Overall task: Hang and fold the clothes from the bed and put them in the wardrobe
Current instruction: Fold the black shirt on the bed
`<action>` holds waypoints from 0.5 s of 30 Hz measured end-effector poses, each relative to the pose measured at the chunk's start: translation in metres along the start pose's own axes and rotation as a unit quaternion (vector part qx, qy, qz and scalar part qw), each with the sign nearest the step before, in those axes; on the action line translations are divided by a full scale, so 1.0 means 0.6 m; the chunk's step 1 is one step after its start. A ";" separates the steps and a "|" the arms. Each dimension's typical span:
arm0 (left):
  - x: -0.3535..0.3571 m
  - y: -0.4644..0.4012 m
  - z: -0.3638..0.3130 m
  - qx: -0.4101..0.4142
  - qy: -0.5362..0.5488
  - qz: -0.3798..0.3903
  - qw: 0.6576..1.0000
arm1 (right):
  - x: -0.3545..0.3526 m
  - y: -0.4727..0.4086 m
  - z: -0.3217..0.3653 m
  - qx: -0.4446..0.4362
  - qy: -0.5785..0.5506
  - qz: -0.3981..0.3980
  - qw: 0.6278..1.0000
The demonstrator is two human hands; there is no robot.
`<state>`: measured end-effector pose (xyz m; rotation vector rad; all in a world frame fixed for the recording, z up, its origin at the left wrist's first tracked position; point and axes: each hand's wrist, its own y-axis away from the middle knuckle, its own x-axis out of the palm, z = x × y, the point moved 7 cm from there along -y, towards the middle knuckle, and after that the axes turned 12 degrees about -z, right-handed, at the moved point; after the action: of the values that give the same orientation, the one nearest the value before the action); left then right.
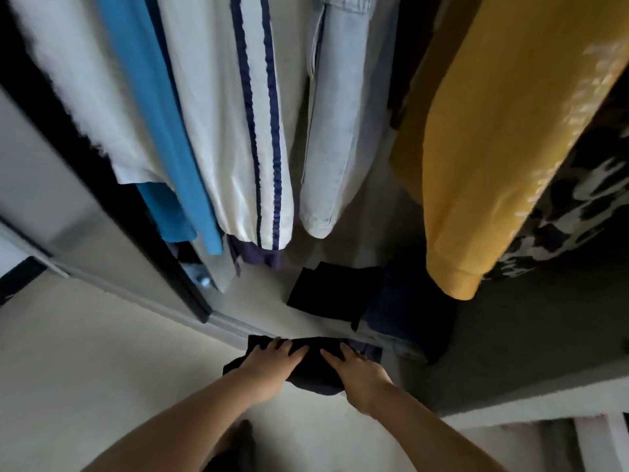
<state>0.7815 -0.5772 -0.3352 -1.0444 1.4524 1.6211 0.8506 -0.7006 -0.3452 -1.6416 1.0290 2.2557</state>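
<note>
Fingers [292, 350] of both hands lie spread flat on the folded dark garment [306, 364] at the wardrobe floor [258, 294] edge; left hand [269, 364], right hand [357, 371]; best slide it level beside the folded stack [340, 294].

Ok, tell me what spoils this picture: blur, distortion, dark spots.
Head view: wide-angle lens fans the hanging clothes outward; motion blur smears the mustard-yellow sweatshirt and the white garment's edge; dim light merges the dark folded cloth under both hands with the black folded stack behind; right side is deep shadow.
</note>
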 end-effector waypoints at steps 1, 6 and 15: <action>0.026 -0.036 0.010 0.006 -0.005 0.010 1.000 | 0.026 -0.035 -0.014 0.004 0.002 0.009 1.000; 0.150 -0.271 0.064 0.036 -0.046 -0.033 0.998 | 0.147 -0.251 -0.106 0.031 0.013 -0.034 0.999; 0.161 -0.599 0.164 -0.002 -0.085 -0.268 0.960 | 0.111 -0.510 -0.251 0.094 0.085 -0.301 0.945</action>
<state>1.0543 -0.4393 -0.5691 -1.1478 0.9438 1.2810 1.0969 -0.5808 -0.5591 -1.7793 0.6237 1.5956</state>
